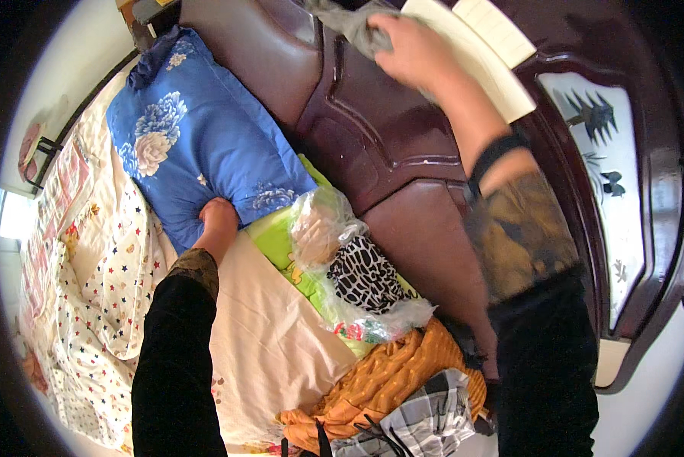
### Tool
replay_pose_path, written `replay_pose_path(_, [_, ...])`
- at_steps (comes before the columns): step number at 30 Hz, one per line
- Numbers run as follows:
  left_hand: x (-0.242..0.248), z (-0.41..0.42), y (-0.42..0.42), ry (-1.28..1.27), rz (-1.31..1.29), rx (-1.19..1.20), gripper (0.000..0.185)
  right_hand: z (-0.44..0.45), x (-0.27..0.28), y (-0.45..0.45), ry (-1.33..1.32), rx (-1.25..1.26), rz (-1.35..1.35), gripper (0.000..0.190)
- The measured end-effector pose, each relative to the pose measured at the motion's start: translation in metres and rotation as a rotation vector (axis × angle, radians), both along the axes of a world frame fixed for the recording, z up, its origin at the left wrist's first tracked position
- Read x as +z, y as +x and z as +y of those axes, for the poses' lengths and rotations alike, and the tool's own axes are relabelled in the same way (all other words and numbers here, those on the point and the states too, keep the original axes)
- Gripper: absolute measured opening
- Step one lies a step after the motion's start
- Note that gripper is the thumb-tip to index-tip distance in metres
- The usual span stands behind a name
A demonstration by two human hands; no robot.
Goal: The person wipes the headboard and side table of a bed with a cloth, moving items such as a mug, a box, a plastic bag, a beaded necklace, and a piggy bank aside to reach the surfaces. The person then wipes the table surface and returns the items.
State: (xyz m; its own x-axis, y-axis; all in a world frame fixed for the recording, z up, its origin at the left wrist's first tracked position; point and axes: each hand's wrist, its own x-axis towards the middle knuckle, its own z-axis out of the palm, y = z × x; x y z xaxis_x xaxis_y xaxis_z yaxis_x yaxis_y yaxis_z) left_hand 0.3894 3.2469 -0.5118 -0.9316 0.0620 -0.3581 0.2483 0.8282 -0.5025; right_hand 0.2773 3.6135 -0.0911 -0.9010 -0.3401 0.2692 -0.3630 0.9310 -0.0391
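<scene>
My right hand (407,48) is raised over the headboard and grips a grey cloth (365,25), slightly blurred, beside the cream shelf boards. My left hand (218,220) presses down on the lower edge of a blue floral pillow (222,137); its fingers are mostly hidden in the fabric. Right of that hand, clear plastic bags (319,228) lie on a green patterned pillow (273,237), one around a black-and-white patterned cloth (367,274).
A dark brown padded headboard (393,114) runs along the bed, with cream boards (490,63) on top. An orange textured cloth (387,371) and a grey plaid cloth (433,408) lie near me. A star-print quilt (113,280) covers the left side.
</scene>
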Motion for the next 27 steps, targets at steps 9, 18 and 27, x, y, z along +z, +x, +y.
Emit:
replay_pose_path(9, [-0.007,-0.003,-0.010,0.058,0.007,0.042,0.037,0.036,-0.033,0.063,0.209,0.032,0.281,0.040])
replay_pose_path(18, [0.004,0.005,-0.005,0.061,0.066,0.039,0.035,0.022,-0.131,0.124,0.206,0.116,0.173,0.021])
replay_pose_path(27, [-0.024,-0.018,-0.014,0.009,0.030,-0.096,0.028,-0.027,-0.201,0.083,0.391,0.135,0.338,0.026])
